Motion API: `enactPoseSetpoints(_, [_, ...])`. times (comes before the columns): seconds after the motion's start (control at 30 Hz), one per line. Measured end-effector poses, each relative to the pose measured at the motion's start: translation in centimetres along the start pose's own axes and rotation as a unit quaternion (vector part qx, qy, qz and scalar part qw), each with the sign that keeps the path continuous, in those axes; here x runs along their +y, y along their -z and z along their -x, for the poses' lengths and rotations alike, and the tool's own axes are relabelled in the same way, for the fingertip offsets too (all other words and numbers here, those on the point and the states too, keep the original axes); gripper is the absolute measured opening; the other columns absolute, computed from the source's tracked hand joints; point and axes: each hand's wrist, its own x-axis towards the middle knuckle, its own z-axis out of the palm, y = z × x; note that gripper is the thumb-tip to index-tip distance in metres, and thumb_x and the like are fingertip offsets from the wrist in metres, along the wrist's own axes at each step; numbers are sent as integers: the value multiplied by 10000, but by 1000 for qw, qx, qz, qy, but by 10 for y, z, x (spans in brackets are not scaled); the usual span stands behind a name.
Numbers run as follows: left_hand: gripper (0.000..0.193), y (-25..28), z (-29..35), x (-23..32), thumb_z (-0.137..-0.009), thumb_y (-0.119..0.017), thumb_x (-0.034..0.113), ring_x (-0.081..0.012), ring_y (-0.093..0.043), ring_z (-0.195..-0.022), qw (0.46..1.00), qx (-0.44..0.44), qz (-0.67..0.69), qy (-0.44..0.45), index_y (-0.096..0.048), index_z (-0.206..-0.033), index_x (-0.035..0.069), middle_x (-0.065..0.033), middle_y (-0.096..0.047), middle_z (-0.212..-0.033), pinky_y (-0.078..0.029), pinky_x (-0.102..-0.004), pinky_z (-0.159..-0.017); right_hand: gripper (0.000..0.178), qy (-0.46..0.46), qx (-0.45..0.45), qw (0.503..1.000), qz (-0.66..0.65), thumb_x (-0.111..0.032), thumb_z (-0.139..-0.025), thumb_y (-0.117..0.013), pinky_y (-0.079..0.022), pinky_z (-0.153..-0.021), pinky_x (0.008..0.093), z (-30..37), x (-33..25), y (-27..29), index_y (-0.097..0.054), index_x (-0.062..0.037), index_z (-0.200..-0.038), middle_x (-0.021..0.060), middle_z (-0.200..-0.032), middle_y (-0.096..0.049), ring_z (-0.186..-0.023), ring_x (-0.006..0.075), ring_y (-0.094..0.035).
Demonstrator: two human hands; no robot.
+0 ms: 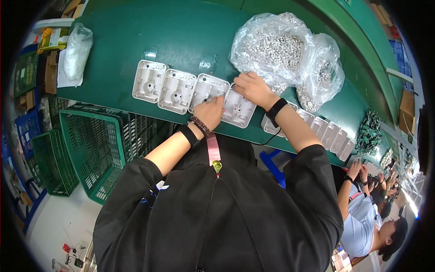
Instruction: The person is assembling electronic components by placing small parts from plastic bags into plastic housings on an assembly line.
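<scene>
Four white plastic housings stand side by side near the bench edge: the first housing [146, 86] at the left, then the second housing [176, 93], the third housing [213, 85] and the fourth housing [239, 110]. My left hand [210, 114] is over the lower part of the third one, fingers drawn together and pointing down into it; anything in them is hidden. At the upper end of the fourth housing, beside a clear bag of small pale parts [276, 50], is my right hand [254, 89]. Its fingers are curled, and what they hold cannot be made out.
A second bag of parts [320, 72] leans beside the first. More white housings [324, 129] line the bench edge to the right, near a dark green heap [370, 131]. Green crates [93, 152] stand lower left. A co-worker [362, 217] sits at the right.
</scene>
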Motion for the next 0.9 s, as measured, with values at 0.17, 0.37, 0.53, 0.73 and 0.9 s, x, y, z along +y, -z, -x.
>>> enactPoseSetpoints(0.17, [264,1,-1,1,-739,-591,242,-300,-583,-608,1000,-12,6,7,-433,-868,75,-93,-578,-742,-466,-390,-513,93,-6,-39,999,-1,-147,-699,-528,-365,-733,277,2,-2,6,-584,-96,-643,23,-884,-501,-861,181,-470])
enactPoseSetpoints(0.37, [253,-1,-5,-1,-753,-571,242,-326,-579,-657,999,-31,26,11,-433,-880,72,-112,-584,-775,-458,-424,-551,139,-142,73,983,-88,-105,-689,-554,-365,-826,341,11,-9,43,-601,-53,-809,81,-1033,-511,-968,280,-460])
enactPoseSetpoints(0.53, [260,2,-2,-6,-759,-566,245,-304,-590,-648,999,-37,9,12,-447,-899,61,-115,-584,-783,-468,-391,-557,156,-418,319,851,-25,-23,-708,-504,-408,-769,381,61,69,84,-602,-51,-825,147,-959,-550,-866,317,-509])
enactPoseSetpoints(0.73, [247,6,-6,-1,-771,-552,242,-312,-584,-672,998,-59,22,-15,-449,-896,57,-118,-581,-788,-460,-406,-573,140,-627,-39,767,129,-30,-740,-476,-439,-707,412,186,133,28,-576,-20,-837,170,-940,-551,-815,336,-554])
enactPoseSetpoints(0.9, [175,8,-2,-7,-776,-542,224,-316,-564,-690,997,-27,72,0,-458,-836,82,-108,-577,-795,-440,-411,-576,121,-578,-3,813,67,-65,-763,-500,-435,-723,419,188,116,30,-584,-29,-842,177,-939,-557,-847,345,-542])
